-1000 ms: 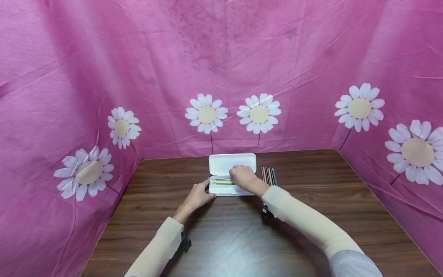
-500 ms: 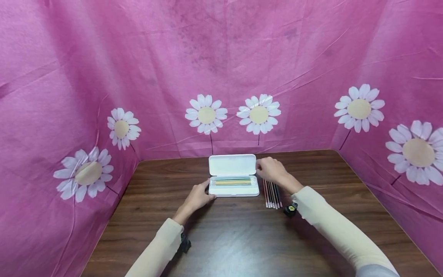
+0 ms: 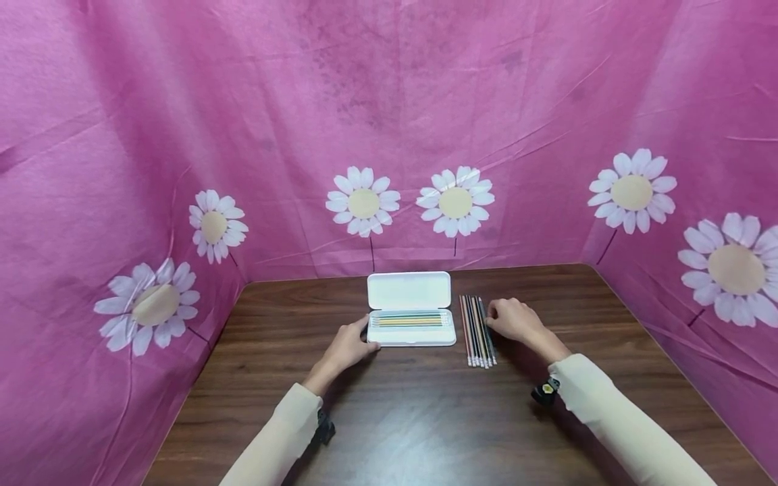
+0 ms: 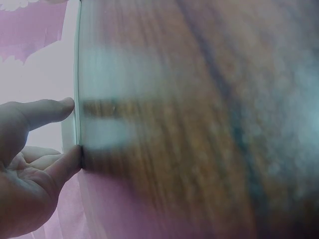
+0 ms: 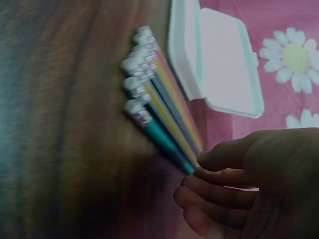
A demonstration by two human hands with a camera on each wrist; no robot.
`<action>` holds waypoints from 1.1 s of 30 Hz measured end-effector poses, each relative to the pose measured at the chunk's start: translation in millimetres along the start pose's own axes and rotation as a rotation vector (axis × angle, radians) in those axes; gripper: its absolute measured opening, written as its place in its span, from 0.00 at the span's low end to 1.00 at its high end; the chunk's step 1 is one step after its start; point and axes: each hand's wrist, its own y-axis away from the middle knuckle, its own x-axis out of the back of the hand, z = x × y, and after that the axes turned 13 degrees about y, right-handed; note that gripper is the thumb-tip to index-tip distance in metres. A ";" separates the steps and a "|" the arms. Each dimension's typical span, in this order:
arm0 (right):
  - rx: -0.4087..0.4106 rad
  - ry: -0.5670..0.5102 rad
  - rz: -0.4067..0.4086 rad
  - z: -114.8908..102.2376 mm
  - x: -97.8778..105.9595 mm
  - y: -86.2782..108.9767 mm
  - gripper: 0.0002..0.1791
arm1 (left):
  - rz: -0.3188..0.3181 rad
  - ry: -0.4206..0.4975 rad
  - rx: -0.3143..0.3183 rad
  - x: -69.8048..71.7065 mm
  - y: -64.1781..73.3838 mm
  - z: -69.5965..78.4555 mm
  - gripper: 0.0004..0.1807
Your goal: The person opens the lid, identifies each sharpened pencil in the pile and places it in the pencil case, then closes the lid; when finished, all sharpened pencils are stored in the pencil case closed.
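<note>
A white pencil case [image 3: 411,337] lies with its lid [image 3: 409,290] raised, and several pencils [image 3: 407,320] rest side by side inside. My left hand [image 3: 346,345] grips the case's left end, thumb at the front corner and a finger farther back. To the right of the case, a row of loose pencils [image 3: 477,334] lies on the table with eraser ends toward me. My right hand [image 3: 514,320] is at the right side of that row. In the right wrist view, its thumb and forefinger close at the far part of a teal pencil [image 5: 162,137]; their exact contact is partly hidden.
The brown wooden table [image 3: 401,418] reaches back to a pink cloth [image 3: 389,101] printed with white flowers, which also hangs on both sides. A small dark camera sits at each wrist, the right one [image 3: 545,391] close above the tabletop.
My right hand has moved from over the open case, past the lid's right edge, to the right side of the loose pencils. The left hand stays at the case's left end.
</note>
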 end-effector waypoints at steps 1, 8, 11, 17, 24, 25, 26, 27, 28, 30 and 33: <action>-0.002 -0.011 -0.003 2.7 -2.6 1.3 0.07 | 0.000 0.001 -0.002 -0.1 -0.1 0.0 0.44; 0.018 -0.039 0.023 25.4 -31.4 -7.2 0.08 | 0.003 0.013 -0.004 -0.8 0.0 1.4 0.44; -0.010 -0.040 0.006 21.8 -28.2 -7.0 0.07 | 0.001 0.019 0.007 -0.6 0.5 2.6 0.44; -0.110 0.007 -0.074 -2.6 -5.0 2.1 0.08 | -0.002 0.010 0.011 0.1 0.1 2.0 0.44; -0.117 0.069 -0.017 35.6 -67.2 -28.7 0.09 | -0.004 0.019 0.014 -0.2 1.0 2.2 0.44; -0.126 0.067 -0.023 34.1 -66.4 -28.8 0.09 | -0.003 0.017 0.013 -0.2 0.7 2.0 0.44; -0.133 0.066 -0.029 29.2 -60.3 -26.7 0.08 | -0.002 0.016 0.013 -0.2 0.8 2.0 0.44; -0.138 0.058 -0.045 24.5 -53.2 -24.0 0.08 | -0.002 0.015 0.013 0.0 0.8 2.1 0.44; -0.144 0.056 -0.048 22.4 -50.5 -22.9 0.08 | -0.002 0.014 0.014 0.2 1.0 2.4 0.44; -0.158 0.047 -0.064 21.6 -49.8 -23.8 0.09 | -0.002 0.018 0.019 0.4 1.2 2.8 0.44; -0.156 0.040 -0.063 29.9 -61.9 -29.0 0.09 | -0.004 0.024 0.021 0.5 1.7 3.1 0.44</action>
